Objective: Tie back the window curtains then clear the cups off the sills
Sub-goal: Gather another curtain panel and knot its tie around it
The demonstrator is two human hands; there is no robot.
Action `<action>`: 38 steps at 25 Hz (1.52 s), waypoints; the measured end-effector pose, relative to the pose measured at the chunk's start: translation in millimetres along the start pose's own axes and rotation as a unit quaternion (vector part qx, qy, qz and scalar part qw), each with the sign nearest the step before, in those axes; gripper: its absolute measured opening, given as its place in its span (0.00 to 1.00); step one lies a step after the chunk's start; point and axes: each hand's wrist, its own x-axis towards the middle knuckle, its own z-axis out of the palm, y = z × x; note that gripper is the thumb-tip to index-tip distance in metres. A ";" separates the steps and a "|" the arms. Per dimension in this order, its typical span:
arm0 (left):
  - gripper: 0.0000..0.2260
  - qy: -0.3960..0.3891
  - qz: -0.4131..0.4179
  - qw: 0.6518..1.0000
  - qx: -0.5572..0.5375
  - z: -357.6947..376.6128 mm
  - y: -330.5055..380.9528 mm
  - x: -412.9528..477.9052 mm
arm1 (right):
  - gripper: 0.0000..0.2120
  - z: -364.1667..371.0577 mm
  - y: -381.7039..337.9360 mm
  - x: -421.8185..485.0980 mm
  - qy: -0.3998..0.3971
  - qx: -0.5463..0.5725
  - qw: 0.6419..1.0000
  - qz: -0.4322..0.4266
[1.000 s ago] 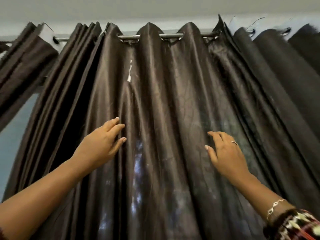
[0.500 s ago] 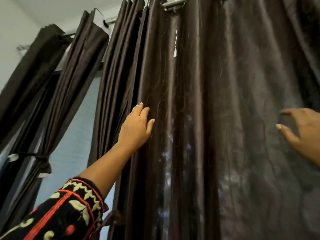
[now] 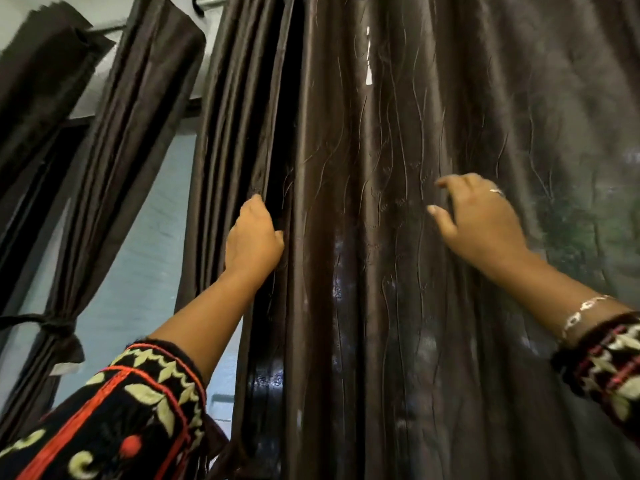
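- Head view: dark brown glossy pleated curtain [image 3: 381, 237] hanging across centre and right, reaching past the top of the frame.
- Left hand [image 3: 252, 237]: fingers curled into the left-edge pleats of that curtain, clamped on fabric; fingertips hidden in the fold.
- Right hand [image 3: 485, 220]: resting on the curtain front, well apart from the other hand; fingers spread, slightly bent, blurred.
- Silver ring [image 3: 497, 192] on a right finger; silver chain bracelet [image 3: 581, 311] at the right wrist.
- Second dark brown curtain [image 3: 114, 168] at left, gathered by black tie [image 3: 52, 323]; pale blue window pane [image 3: 145, 254] between the two curtains.
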 end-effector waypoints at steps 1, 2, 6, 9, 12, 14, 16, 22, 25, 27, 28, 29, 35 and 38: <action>0.23 -0.005 -0.019 1.000 -0.025 0.3 -1.8 1.4 | 0.18 3.5 -12.6 4.1 0.007 0.003 1.000 0.001; 0.20 -0.011 -0.036 0.998 -0.050 0.9 -4.7 2.6 | 0.18 7.4 -26.5 8.5 0.015 0.011 1.000 0.002; 0.16 -0.022 -0.041 0.993 -0.107 7.5 -20.1 3.1 | 0.24 19.6 -90.3 25.1 0.009 0.070 0.997 0.026; 0.15 -0.026 -0.048 0.986 -0.160 11.9 -33.1 8.7 | 0.36 37.4 -139.1 34.0 -0.053 0.063 0.995 0.057; 0.16 -0.028 -0.066 0.978 -0.194 12.6 -47.3 21.1 | 0.32 52.2 -157.5 39.9 -0.043 0.067 0.995 0.065; 0.16 -0.026 -0.069 0.978 -0.194 12.0 -53.2 25.5 | 0.26 51.7 -139.7 44.7 0.015 0.053 0.996 0.076; 0.17 -0.015 -0.053 0.978 -0.203 9.6 -53.6 23.3 | 0.21 46.7 -105.9 48.7 0.055 0.010 0.994 0.092; 0.25 -0.014 0.044 0.979 -0.198 4.8 -31.0 16.5 | 0.31 18.8 -3.1 53.7 0.046 -0.066 0.964 0.253; 0.22 -0.010 0.024 0.981 -0.194 4.2 -16.9 12.3 | 0.30 9.5 18.2 57.8 -0.052 0.021 0.955 0.292; 0.23 0.005 0.023 0.980 -0.199 3.0 -14.9 9.2 | 0.20 14.3 10.8 55.7 -0.066 0.037 0.967 0.242; 0.23 0.017 0.021 0.979 -0.204 3.1 -16.0 8.6 | 0.17 19.7 3.7 54.1 -0.057 0.017 0.977 0.206; 0.23 0.026 0.017 0.977 -0.209 3.5 -17.0 8.3 | 0.16 25.0 -6.4 52.9 -0.048 0.000 0.984 0.174; 0.21 0.037 0.011 0.966 -0.255 2.5 -21.7 4.3 | 0.18 42.8 -75.1 71.4 -0.056 0.052 0.991 0.108; 0.21 0.046 -0.010 0.965 -0.259 -2.6 -19.5 3.4 | 0.16 53.5 -106.0 84.8 -0.093 0.095 0.988 0.083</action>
